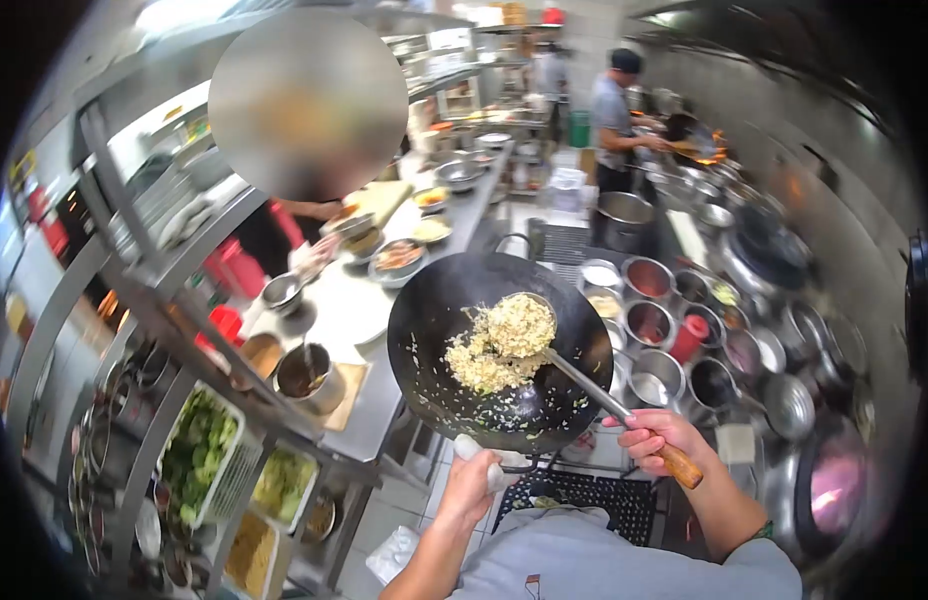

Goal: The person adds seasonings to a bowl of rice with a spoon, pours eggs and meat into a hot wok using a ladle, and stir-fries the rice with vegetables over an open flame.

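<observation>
A large black wok [414, 340] is held out in front of me, tipped so its inside shows. My left hand [466, 492] is closed on its near rim or handle through a white cloth [471, 449]. Fried rice [472, 370] lies in the middle of the wok, with loose grains and green bits stuck around the sides. My right hand [664, 440] grips a long metal ladle [592, 386] by its shaft, just above the wooden end. The ladle's bowl is heaped with rice and rests over the wok's centre.
Metal pots of sauces [649, 322] stand to the right. On the left are a steel counter [369, 420] with bowls, a sauce pot [324, 385], and a shelf with broccoli [196, 450]. A co-worker [614, 125] handles a flaming wok farther back; another person stands across the counter.
</observation>
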{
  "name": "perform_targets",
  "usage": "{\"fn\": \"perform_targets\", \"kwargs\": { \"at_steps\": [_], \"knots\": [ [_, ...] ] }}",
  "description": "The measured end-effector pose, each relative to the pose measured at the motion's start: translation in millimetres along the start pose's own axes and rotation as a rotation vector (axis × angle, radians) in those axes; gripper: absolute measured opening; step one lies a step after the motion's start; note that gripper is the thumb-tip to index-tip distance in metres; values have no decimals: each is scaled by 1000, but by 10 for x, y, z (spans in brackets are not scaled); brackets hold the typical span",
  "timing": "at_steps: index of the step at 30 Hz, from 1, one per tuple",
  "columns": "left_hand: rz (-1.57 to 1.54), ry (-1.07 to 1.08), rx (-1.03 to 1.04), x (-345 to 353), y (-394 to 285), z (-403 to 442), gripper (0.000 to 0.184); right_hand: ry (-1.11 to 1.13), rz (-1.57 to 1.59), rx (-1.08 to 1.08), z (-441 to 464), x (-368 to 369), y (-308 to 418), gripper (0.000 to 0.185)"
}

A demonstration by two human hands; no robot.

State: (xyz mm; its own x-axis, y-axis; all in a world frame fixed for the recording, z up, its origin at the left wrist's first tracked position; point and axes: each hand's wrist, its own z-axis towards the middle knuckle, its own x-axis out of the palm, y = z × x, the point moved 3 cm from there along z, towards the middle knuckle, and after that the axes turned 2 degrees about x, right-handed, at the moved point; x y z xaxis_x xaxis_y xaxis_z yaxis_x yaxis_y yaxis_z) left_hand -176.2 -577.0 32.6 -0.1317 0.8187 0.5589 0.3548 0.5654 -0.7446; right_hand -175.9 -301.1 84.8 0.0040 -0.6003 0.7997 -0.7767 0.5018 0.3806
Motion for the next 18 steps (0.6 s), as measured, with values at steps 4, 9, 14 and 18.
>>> {"fn": "perform_targets", "kwargs": {
  "at_steps": [4, 9, 14, 18],
  "knots": [
    [-66, -157, 32, -275, 34, -32, 29, 109, -28, 206, 626, 287, 409, 26],
    [-179, -385, 61, -428, 268, -81, 25, 184, -245, 345, 1521, 697, 1010, 27],
    [-306, -632, 24, -187, 480, -301, 29, 214, -570, 332, 2630, 923, 1441, 26],
    [-313, -852, -32, 73, 618, -537, 30, 224, -1096, 164, 3677, 669, 1378, 21]
  ]
}}
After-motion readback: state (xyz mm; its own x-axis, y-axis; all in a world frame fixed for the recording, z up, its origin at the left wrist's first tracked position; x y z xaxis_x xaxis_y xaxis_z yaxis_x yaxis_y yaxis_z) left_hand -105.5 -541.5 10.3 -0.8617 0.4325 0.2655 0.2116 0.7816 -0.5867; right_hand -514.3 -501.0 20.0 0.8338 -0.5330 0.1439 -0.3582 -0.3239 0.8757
